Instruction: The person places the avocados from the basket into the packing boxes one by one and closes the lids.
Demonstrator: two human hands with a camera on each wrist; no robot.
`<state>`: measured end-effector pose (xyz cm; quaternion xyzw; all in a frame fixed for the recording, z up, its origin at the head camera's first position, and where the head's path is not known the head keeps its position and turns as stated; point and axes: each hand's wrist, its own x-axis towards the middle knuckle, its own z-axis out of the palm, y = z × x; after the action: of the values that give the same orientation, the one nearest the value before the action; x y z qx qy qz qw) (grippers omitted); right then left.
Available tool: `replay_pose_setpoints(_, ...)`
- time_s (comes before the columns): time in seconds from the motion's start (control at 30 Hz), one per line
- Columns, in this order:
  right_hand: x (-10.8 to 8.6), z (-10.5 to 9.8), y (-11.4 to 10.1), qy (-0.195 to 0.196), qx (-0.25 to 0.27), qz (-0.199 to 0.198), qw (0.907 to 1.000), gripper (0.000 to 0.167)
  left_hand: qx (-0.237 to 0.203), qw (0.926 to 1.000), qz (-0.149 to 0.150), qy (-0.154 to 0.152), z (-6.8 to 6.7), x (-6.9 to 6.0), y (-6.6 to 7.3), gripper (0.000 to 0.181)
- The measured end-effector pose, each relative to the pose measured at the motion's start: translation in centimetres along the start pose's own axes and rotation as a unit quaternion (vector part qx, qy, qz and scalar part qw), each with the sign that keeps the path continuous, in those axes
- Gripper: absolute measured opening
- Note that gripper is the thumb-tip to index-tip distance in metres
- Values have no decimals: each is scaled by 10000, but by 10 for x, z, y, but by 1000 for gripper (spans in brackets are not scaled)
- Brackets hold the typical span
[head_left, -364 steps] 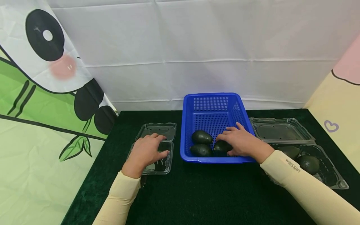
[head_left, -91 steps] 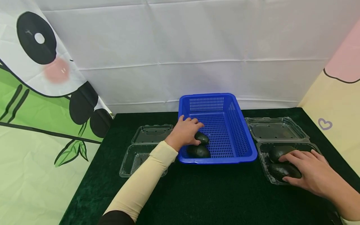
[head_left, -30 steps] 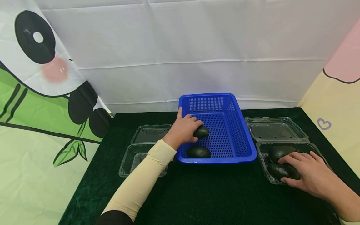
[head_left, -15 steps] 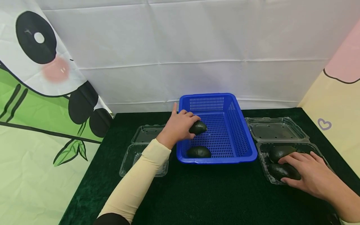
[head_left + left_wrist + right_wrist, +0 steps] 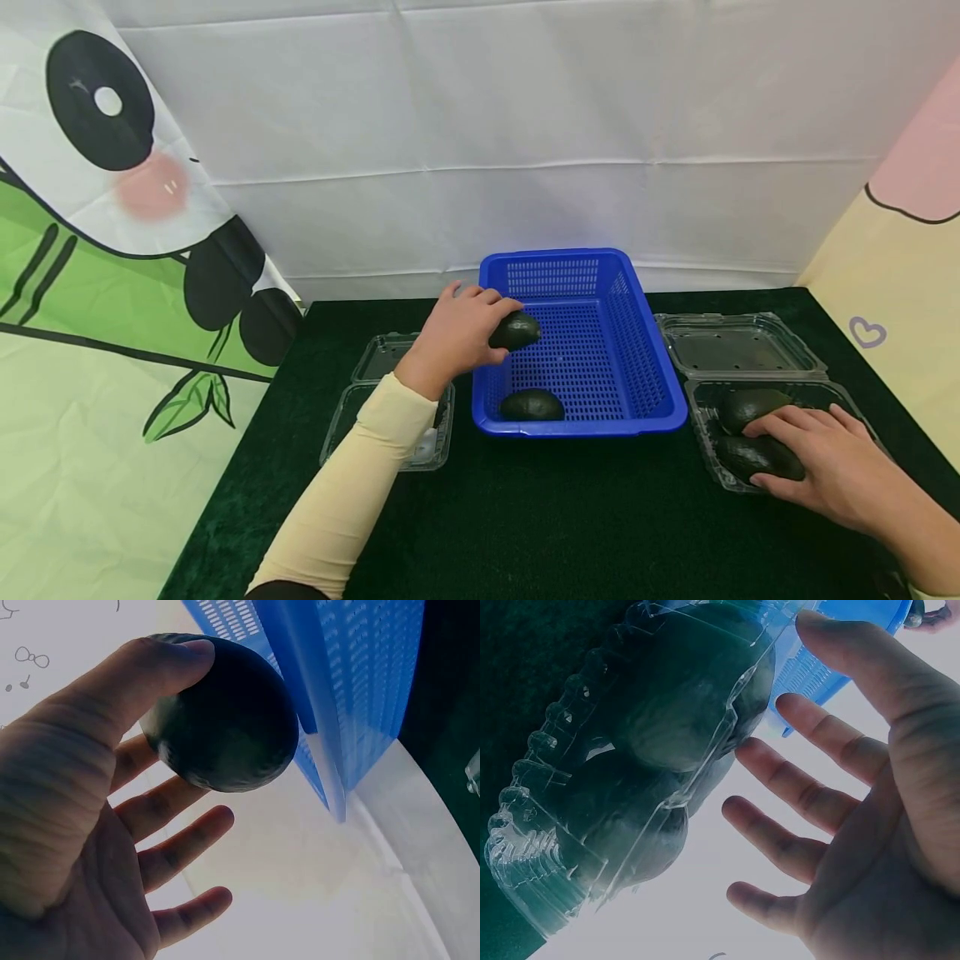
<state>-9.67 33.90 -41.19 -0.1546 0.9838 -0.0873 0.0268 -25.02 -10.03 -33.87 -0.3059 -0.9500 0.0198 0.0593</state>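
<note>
My left hand [image 5: 457,333] pinches a dark green avocado [image 5: 515,331] between thumb and fingers, raised at the left side of the blue basket [image 5: 645,425]. The left wrist view shows the thumb across this avocado [image 5: 229,720], with the lower fingers spread apart. One other avocado [image 5: 532,405] lies in the basket's near left corner. My right hand [image 5: 832,454] hovers at the open clear clamshell box [image 5: 705,442] on the right, its fingers relaxed and apart. Two avocados [image 5: 759,458] show in that box; the hand hides the rest of it.
Another open clear clamshell box [image 5: 442,442] stands left of the basket, partly covered by my left forearm. A dark green cloth [image 5: 570,517] covers the table. White fabric [image 5: 540,117] hangs behind, with printed sheets at both sides.
My left hand has lifted an avocado from the basket and carried it up and left. Earlier my right hand reached into the basket; it has since stayed still at the right box.
</note>
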Motion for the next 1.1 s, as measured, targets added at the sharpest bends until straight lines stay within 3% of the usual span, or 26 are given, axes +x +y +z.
replay_pose_setpoints(0.67, -4, -1, 1, 42, -27, 90, 9999, 53, 29, 9978, -489, 444, -10, -38, -50, 69)
replay_pose_setpoints(1.1, -4, 0, 2, 37, -81, 137, 9999, 53, 99, 9967, -716, 370, -11, -62, -61, 73)
